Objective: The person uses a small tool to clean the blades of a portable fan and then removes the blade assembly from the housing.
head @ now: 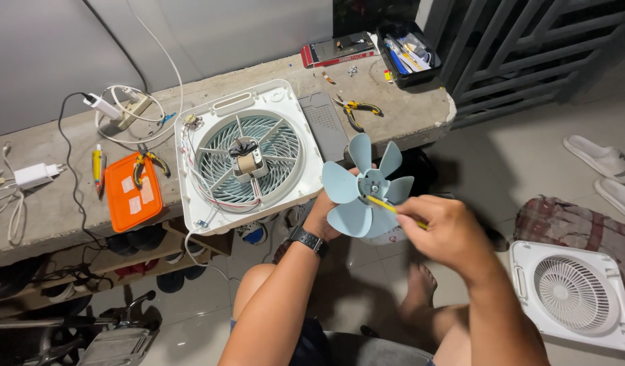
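**A:** Where does everything sit right now?

**B:** Your left hand (324, 215) is closed around the back of the pale blue fan blade (368, 193), just right of the frame's centre, held in the air above your knees. Your right hand (448, 234) is pinched shut on a thin yellow-handled tool (387, 205), its tip at the blade's hub.

**A:** What could go wrong?

**B:** I'd judge the tool may slip off the hub if you push at an angle, and the tip would then run toward your left fingers behind the blade. The thin vanes could also crack if you squeeze too hard.

**A:** Anything else?

**B:** The open white fan housing (248, 156), centre-left on the concrete bench (48, 142), has loose wires along its left edge; your left elbow could snag them.
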